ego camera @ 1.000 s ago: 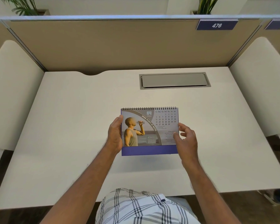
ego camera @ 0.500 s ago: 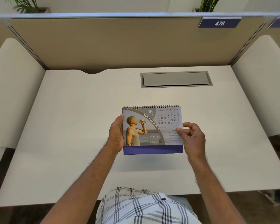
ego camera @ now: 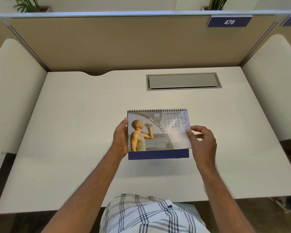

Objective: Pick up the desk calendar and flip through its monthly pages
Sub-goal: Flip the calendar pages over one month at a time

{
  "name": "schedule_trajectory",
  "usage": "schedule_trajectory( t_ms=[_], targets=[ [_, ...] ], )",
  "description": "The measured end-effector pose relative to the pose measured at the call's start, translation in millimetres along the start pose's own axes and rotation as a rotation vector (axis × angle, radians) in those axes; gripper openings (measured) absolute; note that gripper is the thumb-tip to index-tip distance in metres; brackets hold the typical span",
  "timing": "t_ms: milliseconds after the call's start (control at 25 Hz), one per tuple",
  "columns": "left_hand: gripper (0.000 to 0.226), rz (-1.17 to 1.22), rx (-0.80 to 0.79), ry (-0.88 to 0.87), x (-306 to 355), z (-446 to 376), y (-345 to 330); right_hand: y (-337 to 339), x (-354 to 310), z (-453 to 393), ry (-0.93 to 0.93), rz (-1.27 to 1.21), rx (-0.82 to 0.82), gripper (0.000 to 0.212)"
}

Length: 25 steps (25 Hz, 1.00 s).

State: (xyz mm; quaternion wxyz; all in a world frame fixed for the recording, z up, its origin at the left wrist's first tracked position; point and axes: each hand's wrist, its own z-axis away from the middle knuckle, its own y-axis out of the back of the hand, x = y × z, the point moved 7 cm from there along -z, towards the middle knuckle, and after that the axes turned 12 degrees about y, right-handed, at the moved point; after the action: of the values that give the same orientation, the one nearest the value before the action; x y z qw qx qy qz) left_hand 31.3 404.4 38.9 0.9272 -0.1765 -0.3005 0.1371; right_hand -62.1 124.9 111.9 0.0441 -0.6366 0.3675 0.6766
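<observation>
Calendar (ego camera: 151, 132) is held up over the tabletop (ego camera: 74, 132), about mid-width and toward the near edge, April page showing, spiral on top. Left hand (ego camera: 120, 140) is wrapped around its left edge; right hand (ego camera: 202, 142) pinches the page's right edge between thumb and fingers, other fingers loosely curled, that edge bowing off the purple base. Only a closed grey cable hatch (ego camera: 183, 81) by the far edge, well apart; nothing blocks the hands.

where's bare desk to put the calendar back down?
Nearly all of the desk is bare: the wide left stretch up to the side panel, and the right side past the right hand. Only the cable hatch breaks the surface; the calendar itself is held up.
</observation>
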Motion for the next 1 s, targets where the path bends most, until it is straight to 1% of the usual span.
schedule_trajectory(
  t_ms=[80, 200, 280, 320, 360, 440, 520, 600, 680, 800, 880, 1000],
  targets=[
    [0.045, 0.006, -0.005, -0.023, 3, 2, 1, 1, -1, -4, -0.035, -0.077, -0.001, 0.006],
    [0.05, 0.023, -0.017, -0.033, 4, 3, 2, 3, -10, -7, -0.051, -0.179, -0.031, 0.005],
    [0.05, 0.006, -0.074, -0.024, 2, 9, -7, 2, -18, -8, -0.076, -0.282, -0.061, 0.012],
    [0.052, 0.002, -0.116, -0.027, 2, 11, -13, 1, -21, -9, -0.079, -0.31, -0.076, 0.017],
    [0.057, 0.007, -0.125, -0.027, 3, 15, -17, 0, -24, -10, -0.079, -0.328, -0.093, 0.024],
    [0.063, -0.01, -0.091, -0.059, 5, 14, -15, -3, -26, -13, -0.063, -0.36, -0.142, 0.036],
    [0.063, -0.06, -0.061, -0.086, 9, 14, -12, -6, -28, -15, -0.029, -0.399, -0.177, 0.041],
    [0.063, -0.117, 0.005, -0.095, 9, 10, -3, -6, -29, -20, -0.026, -0.415, -0.183, 0.04],
    [0.057, -0.121, 0.018, -0.107, 8, 8, -1, -8, -32, -26, -0.01, -0.391, -0.199, 0.04],
    [0.059, -0.113, -0.012, -0.074, 7, 10, -3, -13, -32, -40, 0.112, -0.214, -0.255, 0.05],
    [0.058, -0.152, -0.013, -0.103, 7, 13, -5, -15, -30, -52, 0.185, -0.063, -0.27, 0.043],
    [0.05, -0.164, 0.011, -0.134, 9, 14, -4, -17, -29, -68, 0.173, -0.043, -0.221, 0.016]
  ],
)
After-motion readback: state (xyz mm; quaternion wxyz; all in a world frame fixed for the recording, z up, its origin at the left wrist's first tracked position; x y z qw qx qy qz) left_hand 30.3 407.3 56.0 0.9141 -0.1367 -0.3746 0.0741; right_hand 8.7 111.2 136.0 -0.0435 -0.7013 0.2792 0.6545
